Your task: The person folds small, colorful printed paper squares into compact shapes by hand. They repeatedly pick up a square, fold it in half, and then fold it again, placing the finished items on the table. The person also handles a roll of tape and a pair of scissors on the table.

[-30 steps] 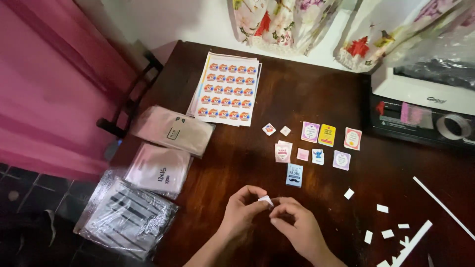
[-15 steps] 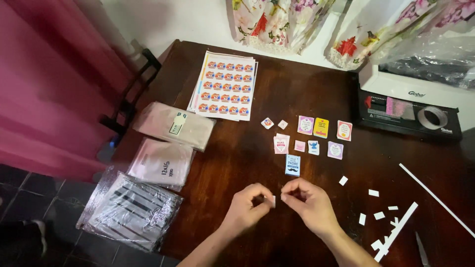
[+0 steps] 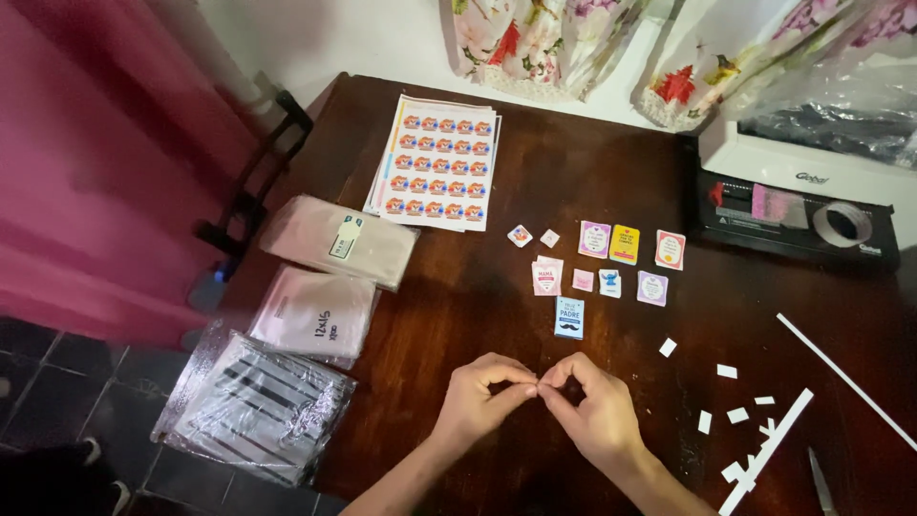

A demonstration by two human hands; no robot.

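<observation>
My left hand [image 3: 480, 398] and my right hand [image 3: 592, 411] meet over the dark wooden table [image 3: 535, 172], fingertips pinched together at one spot. Whatever small piece lies between the fingertips is hidden by them. Just beyond my hands lies a blue rectangular card [image 3: 569, 318]. Further back several small coloured cards [image 3: 623, 245] are laid out in two rows. A sheet of round stickers [image 3: 437, 163] rests on a stack near the table's far left.
Packs of clear bags [image 3: 341, 241] [image 3: 318, 313] [image 3: 258, 406] lie along the left edge. White paper scraps [image 3: 735, 415] and strips [image 3: 846, 354] are scattered at right, with a blade [image 3: 821, 479]. A black-and-white machine [image 3: 798, 205] stands at the back right.
My hands have come closer together; the white bit seen between them earlier is now covered by my fingertips. The camera view has shifted slightly.
</observation>
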